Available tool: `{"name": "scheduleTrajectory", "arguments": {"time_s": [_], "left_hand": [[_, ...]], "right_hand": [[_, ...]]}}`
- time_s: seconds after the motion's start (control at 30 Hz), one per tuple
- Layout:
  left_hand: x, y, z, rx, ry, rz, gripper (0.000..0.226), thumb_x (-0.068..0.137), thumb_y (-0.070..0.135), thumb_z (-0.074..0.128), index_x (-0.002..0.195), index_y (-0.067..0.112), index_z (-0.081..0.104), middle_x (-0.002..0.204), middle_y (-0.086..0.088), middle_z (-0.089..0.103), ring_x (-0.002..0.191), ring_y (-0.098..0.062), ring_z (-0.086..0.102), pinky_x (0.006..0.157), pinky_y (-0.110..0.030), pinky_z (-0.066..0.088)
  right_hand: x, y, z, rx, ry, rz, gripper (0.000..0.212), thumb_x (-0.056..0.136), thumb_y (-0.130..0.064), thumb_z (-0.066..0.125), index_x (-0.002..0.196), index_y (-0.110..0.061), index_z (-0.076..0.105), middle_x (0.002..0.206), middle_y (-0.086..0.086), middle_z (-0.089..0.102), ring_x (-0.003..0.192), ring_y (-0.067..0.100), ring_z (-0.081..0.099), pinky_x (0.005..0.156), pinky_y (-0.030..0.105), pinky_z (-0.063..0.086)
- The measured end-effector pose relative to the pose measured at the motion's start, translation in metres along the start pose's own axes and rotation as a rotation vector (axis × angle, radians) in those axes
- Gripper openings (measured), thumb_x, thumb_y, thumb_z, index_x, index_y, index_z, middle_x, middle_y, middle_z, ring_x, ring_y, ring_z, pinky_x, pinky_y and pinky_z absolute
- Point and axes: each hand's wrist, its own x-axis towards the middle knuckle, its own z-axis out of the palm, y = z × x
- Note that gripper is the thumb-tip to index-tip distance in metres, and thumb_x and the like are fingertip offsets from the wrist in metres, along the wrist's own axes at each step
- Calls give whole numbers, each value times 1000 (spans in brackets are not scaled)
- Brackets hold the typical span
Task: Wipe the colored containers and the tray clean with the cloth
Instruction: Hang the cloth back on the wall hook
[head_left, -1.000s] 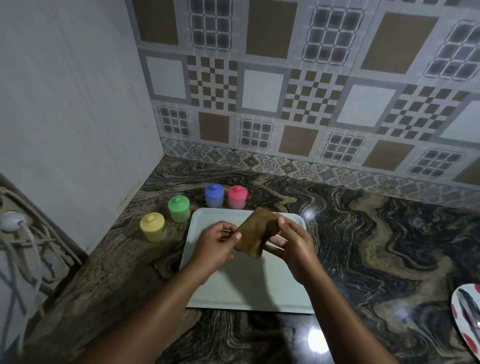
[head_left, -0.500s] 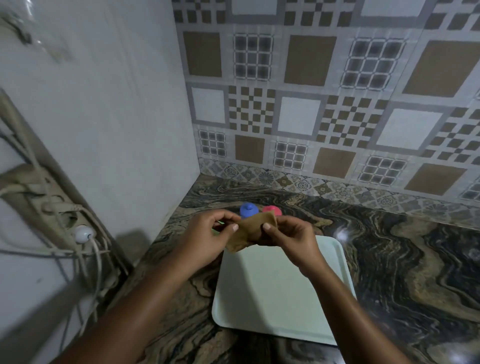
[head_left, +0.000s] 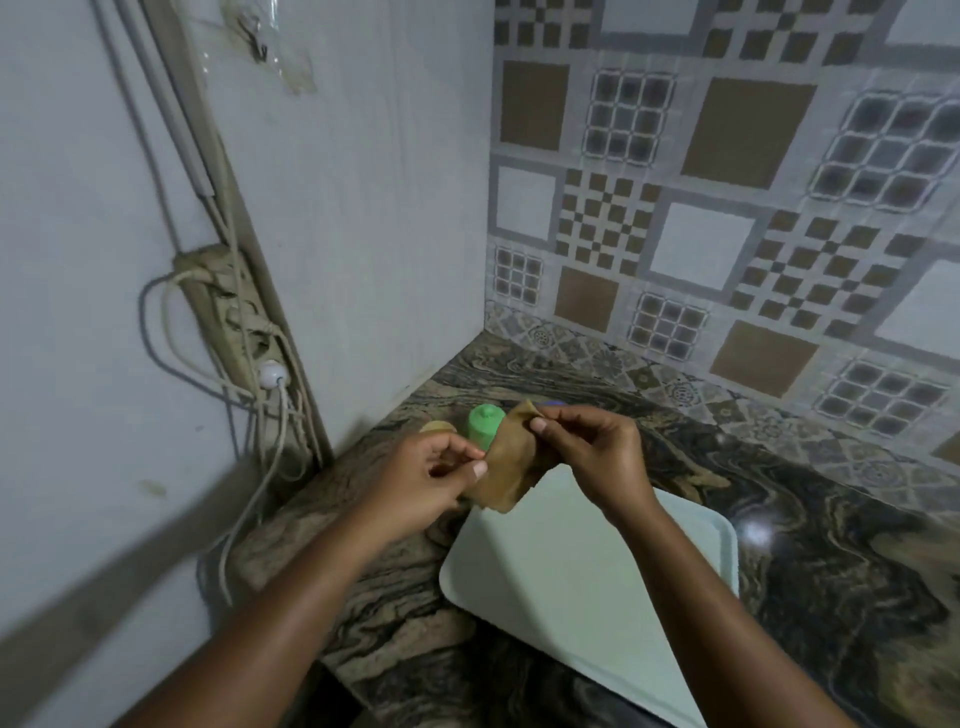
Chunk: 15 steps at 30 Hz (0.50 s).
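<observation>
Over the tray (head_left: 597, 587) on the desk (head_left: 395, 587), my left hand (head_left: 421, 480) and right hand (head_left: 597, 449) both pinch the cloth (head_left: 506, 467), green container (head_left: 484, 425) just behind.

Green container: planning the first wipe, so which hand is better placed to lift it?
Left, probably. The left hand is right beside the green container; the right hand pinches the cloth by its top and could keep it.

Yellow container (head_left: 437, 427): left of the cloth (head_left: 506, 467), only a lid sliver above the left hand (head_left: 426, 483).
Green container (head_left: 485, 423): behind the cloth, base hidden.
Blue container (head_left: 551, 402): behind the cloth, only a lid edge above the right hand (head_left: 592, 457).
Tray (head_left: 571, 571): beneath the cloth, far corner covered, near corner cut off.
</observation>
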Motion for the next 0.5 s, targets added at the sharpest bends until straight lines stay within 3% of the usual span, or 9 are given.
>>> {"name": "scheduleTrajectory", "arguments": {"time_s": [0.1, 0.27, 0.33, 0.4, 0.5], "left_hand": [[-16, 1, 1, 11, 24, 5, 11, 94, 17, 65, 96, 25, 72, 91, -3, 75, 79, -12, 70, 72, -47, 62], [-25, 4, -8, 101, 123, 177, 47, 91, 7, 65, 127, 38, 63, 91, 6, 70, 96, -4, 68, 92, -18, 51], [-27, 7, -15, 138, 138, 217, 43, 89, 8, 69, 116, 42, 68, 93, 14, 71, 95, -1, 67, 88, -14, 50], [-29, 10, -23, 147, 145, 232, 37, 86, 9, 74, 104, 41, 70, 97, 25, 72, 94, 2, 67, 85, -15, 52], [-31, 12, -31, 108, 154, 258, 29, 81, 9, 79, 96, 32, 74, 97, 24, 74, 93, 3, 69, 83, -15, 52]], "right_hand": [[0, -7, 3, 21, -122, 28, 17, 83, -2, 79, 98, -11, 81, 94, 5, 80, 91, 23, 76, 87, 51, 61], [-1, -14, 17, 109, -217, 65, 21, 74, -2, 86, 92, 1, 76, 90, 23, 76, 89, 35, 75, 88, 51, 60], [0, -18, 23, 134, -237, 59, 22, 72, -2, 87, 90, 3, 75, 88, 23, 76, 88, 39, 75, 85, 49, 60], [2, -21, 30, 152, -262, 35, 22, 69, -5, 87, 87, 2, 77, 88, 18, 78, 86, 31, 76, 84, 43, 59], [4, -23, 42, 141, -290, -28, 24, 65, -15, 87, 84, -3, 79, 92, 9, 79, 91, 22, 75, 87, 39, 59]]}}
